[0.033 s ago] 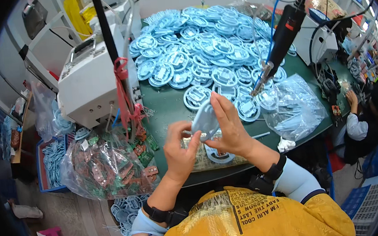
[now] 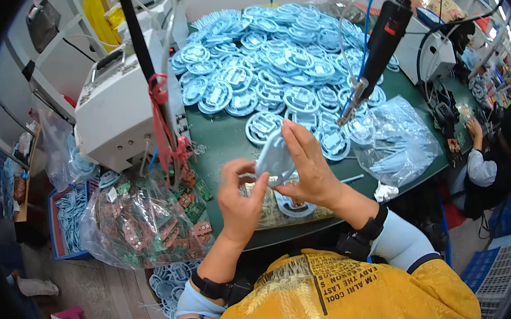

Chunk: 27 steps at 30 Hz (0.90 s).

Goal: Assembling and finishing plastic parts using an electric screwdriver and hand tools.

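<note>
A light-blue round plastic housing is held up and tilted between my hands, above the near edge of the green table. My left hand pinches its left edge with thumb and curled fingers. My right hand grips the opposite edge, fingers stretched along the top and thumb below. Beneath them a second blue housing lies on a worn work pad, partly hidden by my right hand. A large pile of similar blue housings covers the far part of the table.
An electric screwdriver hangs at the right. Beside the pile lies a clear bag of blue sticks. At left are a white machine, a bag of circuit boards and a blue crate. Another person's hand shows far right.
The pile and table have shifted very slightly left and up in view. Both hands still hold the housing in nearly the same pose.
</note>
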{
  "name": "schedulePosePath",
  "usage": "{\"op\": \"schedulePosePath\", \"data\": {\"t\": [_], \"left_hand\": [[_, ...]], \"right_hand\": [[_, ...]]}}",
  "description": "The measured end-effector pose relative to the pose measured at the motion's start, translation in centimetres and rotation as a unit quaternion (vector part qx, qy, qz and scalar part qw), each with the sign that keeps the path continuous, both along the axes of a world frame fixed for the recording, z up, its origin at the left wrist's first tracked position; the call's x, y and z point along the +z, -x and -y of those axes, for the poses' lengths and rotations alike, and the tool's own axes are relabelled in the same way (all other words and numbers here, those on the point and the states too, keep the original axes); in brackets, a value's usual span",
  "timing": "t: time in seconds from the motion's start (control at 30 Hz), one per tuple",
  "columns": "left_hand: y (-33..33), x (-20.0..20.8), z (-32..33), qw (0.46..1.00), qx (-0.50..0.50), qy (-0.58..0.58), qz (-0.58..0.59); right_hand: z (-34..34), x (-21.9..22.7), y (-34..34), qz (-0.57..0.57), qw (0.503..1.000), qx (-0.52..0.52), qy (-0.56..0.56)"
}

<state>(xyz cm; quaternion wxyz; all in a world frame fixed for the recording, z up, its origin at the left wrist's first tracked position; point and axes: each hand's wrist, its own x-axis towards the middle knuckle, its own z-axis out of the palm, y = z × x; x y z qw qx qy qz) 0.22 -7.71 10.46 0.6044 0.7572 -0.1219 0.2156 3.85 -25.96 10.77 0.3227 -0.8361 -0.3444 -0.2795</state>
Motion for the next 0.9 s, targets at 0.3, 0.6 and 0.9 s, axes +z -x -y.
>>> {"op": "schedulePosePath", "data": {"t": [0.3, 0.6, 0.9], "left_hand": [[-1.4, 0.3, 0.4, 0.955, -0.15, 0.223, -0.126], [0.5, -4.3, -1.5, 0.923, -0.131, 0.11, -0.345], [0.3, -5.5, -0.7, 0.827, -0.226, 0.143, -0.495]], "right_hand": [[1.6, 1.7, 0.4, 0.003, 0.999, -0.005, 0.053], [5.9, -0.4, 1.7, -0.264, 0.941, 0.111, 0.181], [4.8, -1.1, 0.6, -0.324, 0.891, 0.14, 0.287]]}}
